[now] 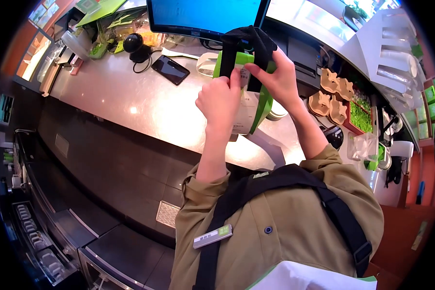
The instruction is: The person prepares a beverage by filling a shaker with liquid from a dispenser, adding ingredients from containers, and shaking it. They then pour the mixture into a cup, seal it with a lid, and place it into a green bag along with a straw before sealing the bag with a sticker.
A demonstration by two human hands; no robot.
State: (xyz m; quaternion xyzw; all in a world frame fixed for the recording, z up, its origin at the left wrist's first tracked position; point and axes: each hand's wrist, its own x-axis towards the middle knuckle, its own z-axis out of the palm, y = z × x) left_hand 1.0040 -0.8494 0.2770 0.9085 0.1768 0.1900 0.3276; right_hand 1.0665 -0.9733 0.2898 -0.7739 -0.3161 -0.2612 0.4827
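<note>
A green and white carry bag [262,108] with wide black straps [228,58] is held up over the metal counter. My left hand [220,99] is closed at the bag's near left side, its thumb pressed up by a strap. On the other side my right hand [279,79] grips the bag's top, with the thumb reaching across toward a small white printed label [244,75]. A white printed paper [246,113] shows on the bag below my hands. The bag's contents are hidden. Behind its right edge stands a round white-lidded container [277,111], partly covered.
A monitor [208,17] stands at the back of the counter [116,92]. Left of the bag lie a phone [170,70] and a black round scanner-like device [136,47]. Cardboard cup carriers [327,107] and a red-edged box [360,116] sit on the right.
</note>
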